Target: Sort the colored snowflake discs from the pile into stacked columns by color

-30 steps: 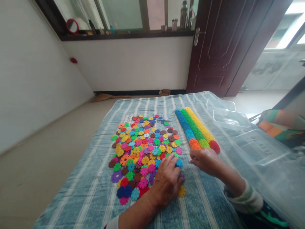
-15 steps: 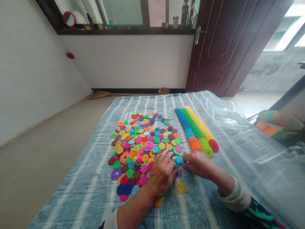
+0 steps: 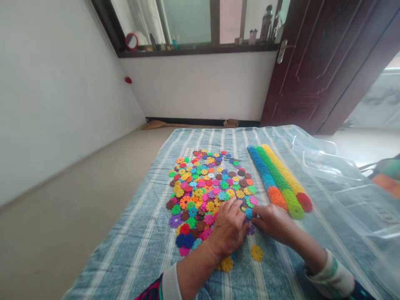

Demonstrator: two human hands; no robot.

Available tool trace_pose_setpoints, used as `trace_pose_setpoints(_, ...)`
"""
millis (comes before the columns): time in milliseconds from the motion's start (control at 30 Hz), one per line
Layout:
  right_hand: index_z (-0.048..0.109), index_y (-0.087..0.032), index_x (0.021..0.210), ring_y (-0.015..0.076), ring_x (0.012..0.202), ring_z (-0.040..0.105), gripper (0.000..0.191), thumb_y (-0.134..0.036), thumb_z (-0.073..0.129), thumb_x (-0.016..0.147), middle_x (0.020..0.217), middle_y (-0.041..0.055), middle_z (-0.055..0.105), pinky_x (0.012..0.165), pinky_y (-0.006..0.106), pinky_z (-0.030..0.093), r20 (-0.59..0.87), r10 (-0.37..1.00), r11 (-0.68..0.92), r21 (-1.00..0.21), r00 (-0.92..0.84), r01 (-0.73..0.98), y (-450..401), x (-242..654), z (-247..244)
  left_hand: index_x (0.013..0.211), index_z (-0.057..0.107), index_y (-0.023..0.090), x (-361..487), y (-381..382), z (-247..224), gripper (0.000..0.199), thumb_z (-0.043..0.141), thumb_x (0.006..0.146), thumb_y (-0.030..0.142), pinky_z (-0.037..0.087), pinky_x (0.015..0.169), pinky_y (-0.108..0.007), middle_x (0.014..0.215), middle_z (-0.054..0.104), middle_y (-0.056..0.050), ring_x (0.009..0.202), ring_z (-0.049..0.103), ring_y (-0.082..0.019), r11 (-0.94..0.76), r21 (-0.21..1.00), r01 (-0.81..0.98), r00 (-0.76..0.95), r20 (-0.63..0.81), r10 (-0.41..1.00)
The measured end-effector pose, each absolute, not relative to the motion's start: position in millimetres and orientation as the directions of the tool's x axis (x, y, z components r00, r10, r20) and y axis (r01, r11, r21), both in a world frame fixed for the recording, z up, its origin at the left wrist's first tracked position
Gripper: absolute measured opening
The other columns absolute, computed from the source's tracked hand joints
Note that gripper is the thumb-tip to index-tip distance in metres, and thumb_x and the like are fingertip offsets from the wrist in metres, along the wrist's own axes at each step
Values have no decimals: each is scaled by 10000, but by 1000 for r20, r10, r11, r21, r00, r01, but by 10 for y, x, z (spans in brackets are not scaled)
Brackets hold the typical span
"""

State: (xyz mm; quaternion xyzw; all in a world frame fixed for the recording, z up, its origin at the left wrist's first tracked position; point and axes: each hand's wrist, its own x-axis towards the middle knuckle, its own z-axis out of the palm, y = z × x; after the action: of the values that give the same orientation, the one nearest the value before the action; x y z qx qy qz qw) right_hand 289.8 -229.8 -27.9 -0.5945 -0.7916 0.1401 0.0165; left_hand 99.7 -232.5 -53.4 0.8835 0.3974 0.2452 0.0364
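A heap of colourful flower-shaped plastic discs (image 3: 208, 183) is spread over a striped cloth. My left hand (image 3: 229, 227) lies across the heap's near right part, its fingers stretched forward over several discs. Just right of it, my right hand (image 3: 275, 223) has thumb and forefinger pinched at the edge of a blue disc (image 3: 248, 213). Part of that disc is covered by the fingers. A loose yellow disc (image 3: 256, 253) lies below the right hand, and another yellow disc (image 3: 227, 263) is near my left wrist.
Rows of stacked discs lie right of the heap: blue to orange (image 3: 265, 177), green (image 3: 275, 175) and yellow ending in red (image 3: 286, 173). Clear plastic boxes (image 3: 325, 166) stand at the right on the striped cloth (image 3: 137, 212). A dark red door (image 3: 312, 62) is behind.
The view has turned left, so everything appears farther right. My right hand has come slightly closer to my left hand, at the blue disc. My left hand stays on the heap.
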Motion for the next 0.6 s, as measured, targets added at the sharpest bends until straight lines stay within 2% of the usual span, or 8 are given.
trace_pose_setpoints(133,679,-231,866,192,767,674,148,-273,538,867,777,33,719,599,242,322,-128,944,253,-307,-304,918,-2217,2871,-310,944,672,147,1004,-2345,-542,162,608,846,260,440,1029,-547,1283,592,-180,1271,484,-333,-684,247,687,564,413,715)
trace_pose_setpoints(233,678,-225,852,191,750,670,154,-279,535,868,779,37,720,591,245,314,-104,957,231,-287,-271,929,-2138,2797,-282,909,675,142,1007,-2354,-542,153,634,826,264,438,1032,-545,1289,582,-190,1281,474,-343,-672,253,696,554,407,727)
trace_pose_setpoints(433,672,-222,962,204,781,678,205,-295,488,911,825,62,738,599,252,325,-18,981,183,-266,-194,946,-2075,2663,-265,911,679,118,1007,-2363,-568,199,679,798,281,419,1052,-550,1296,574,-215,1295,462,-365,-663,241,708,556,389,735)
trace_pose_setpoints(600,672,-226,1019,209,765,683,237,-310,477,916,797,55,735,614,255,348,13,982,184,-314,-190,931,-2157,2705,-339,952,675,117,1012,-2369,-560,230,684,797,287,416,1057,-541,1293,573,-205,1289,468,-368,-665,244,706,558,387,734)
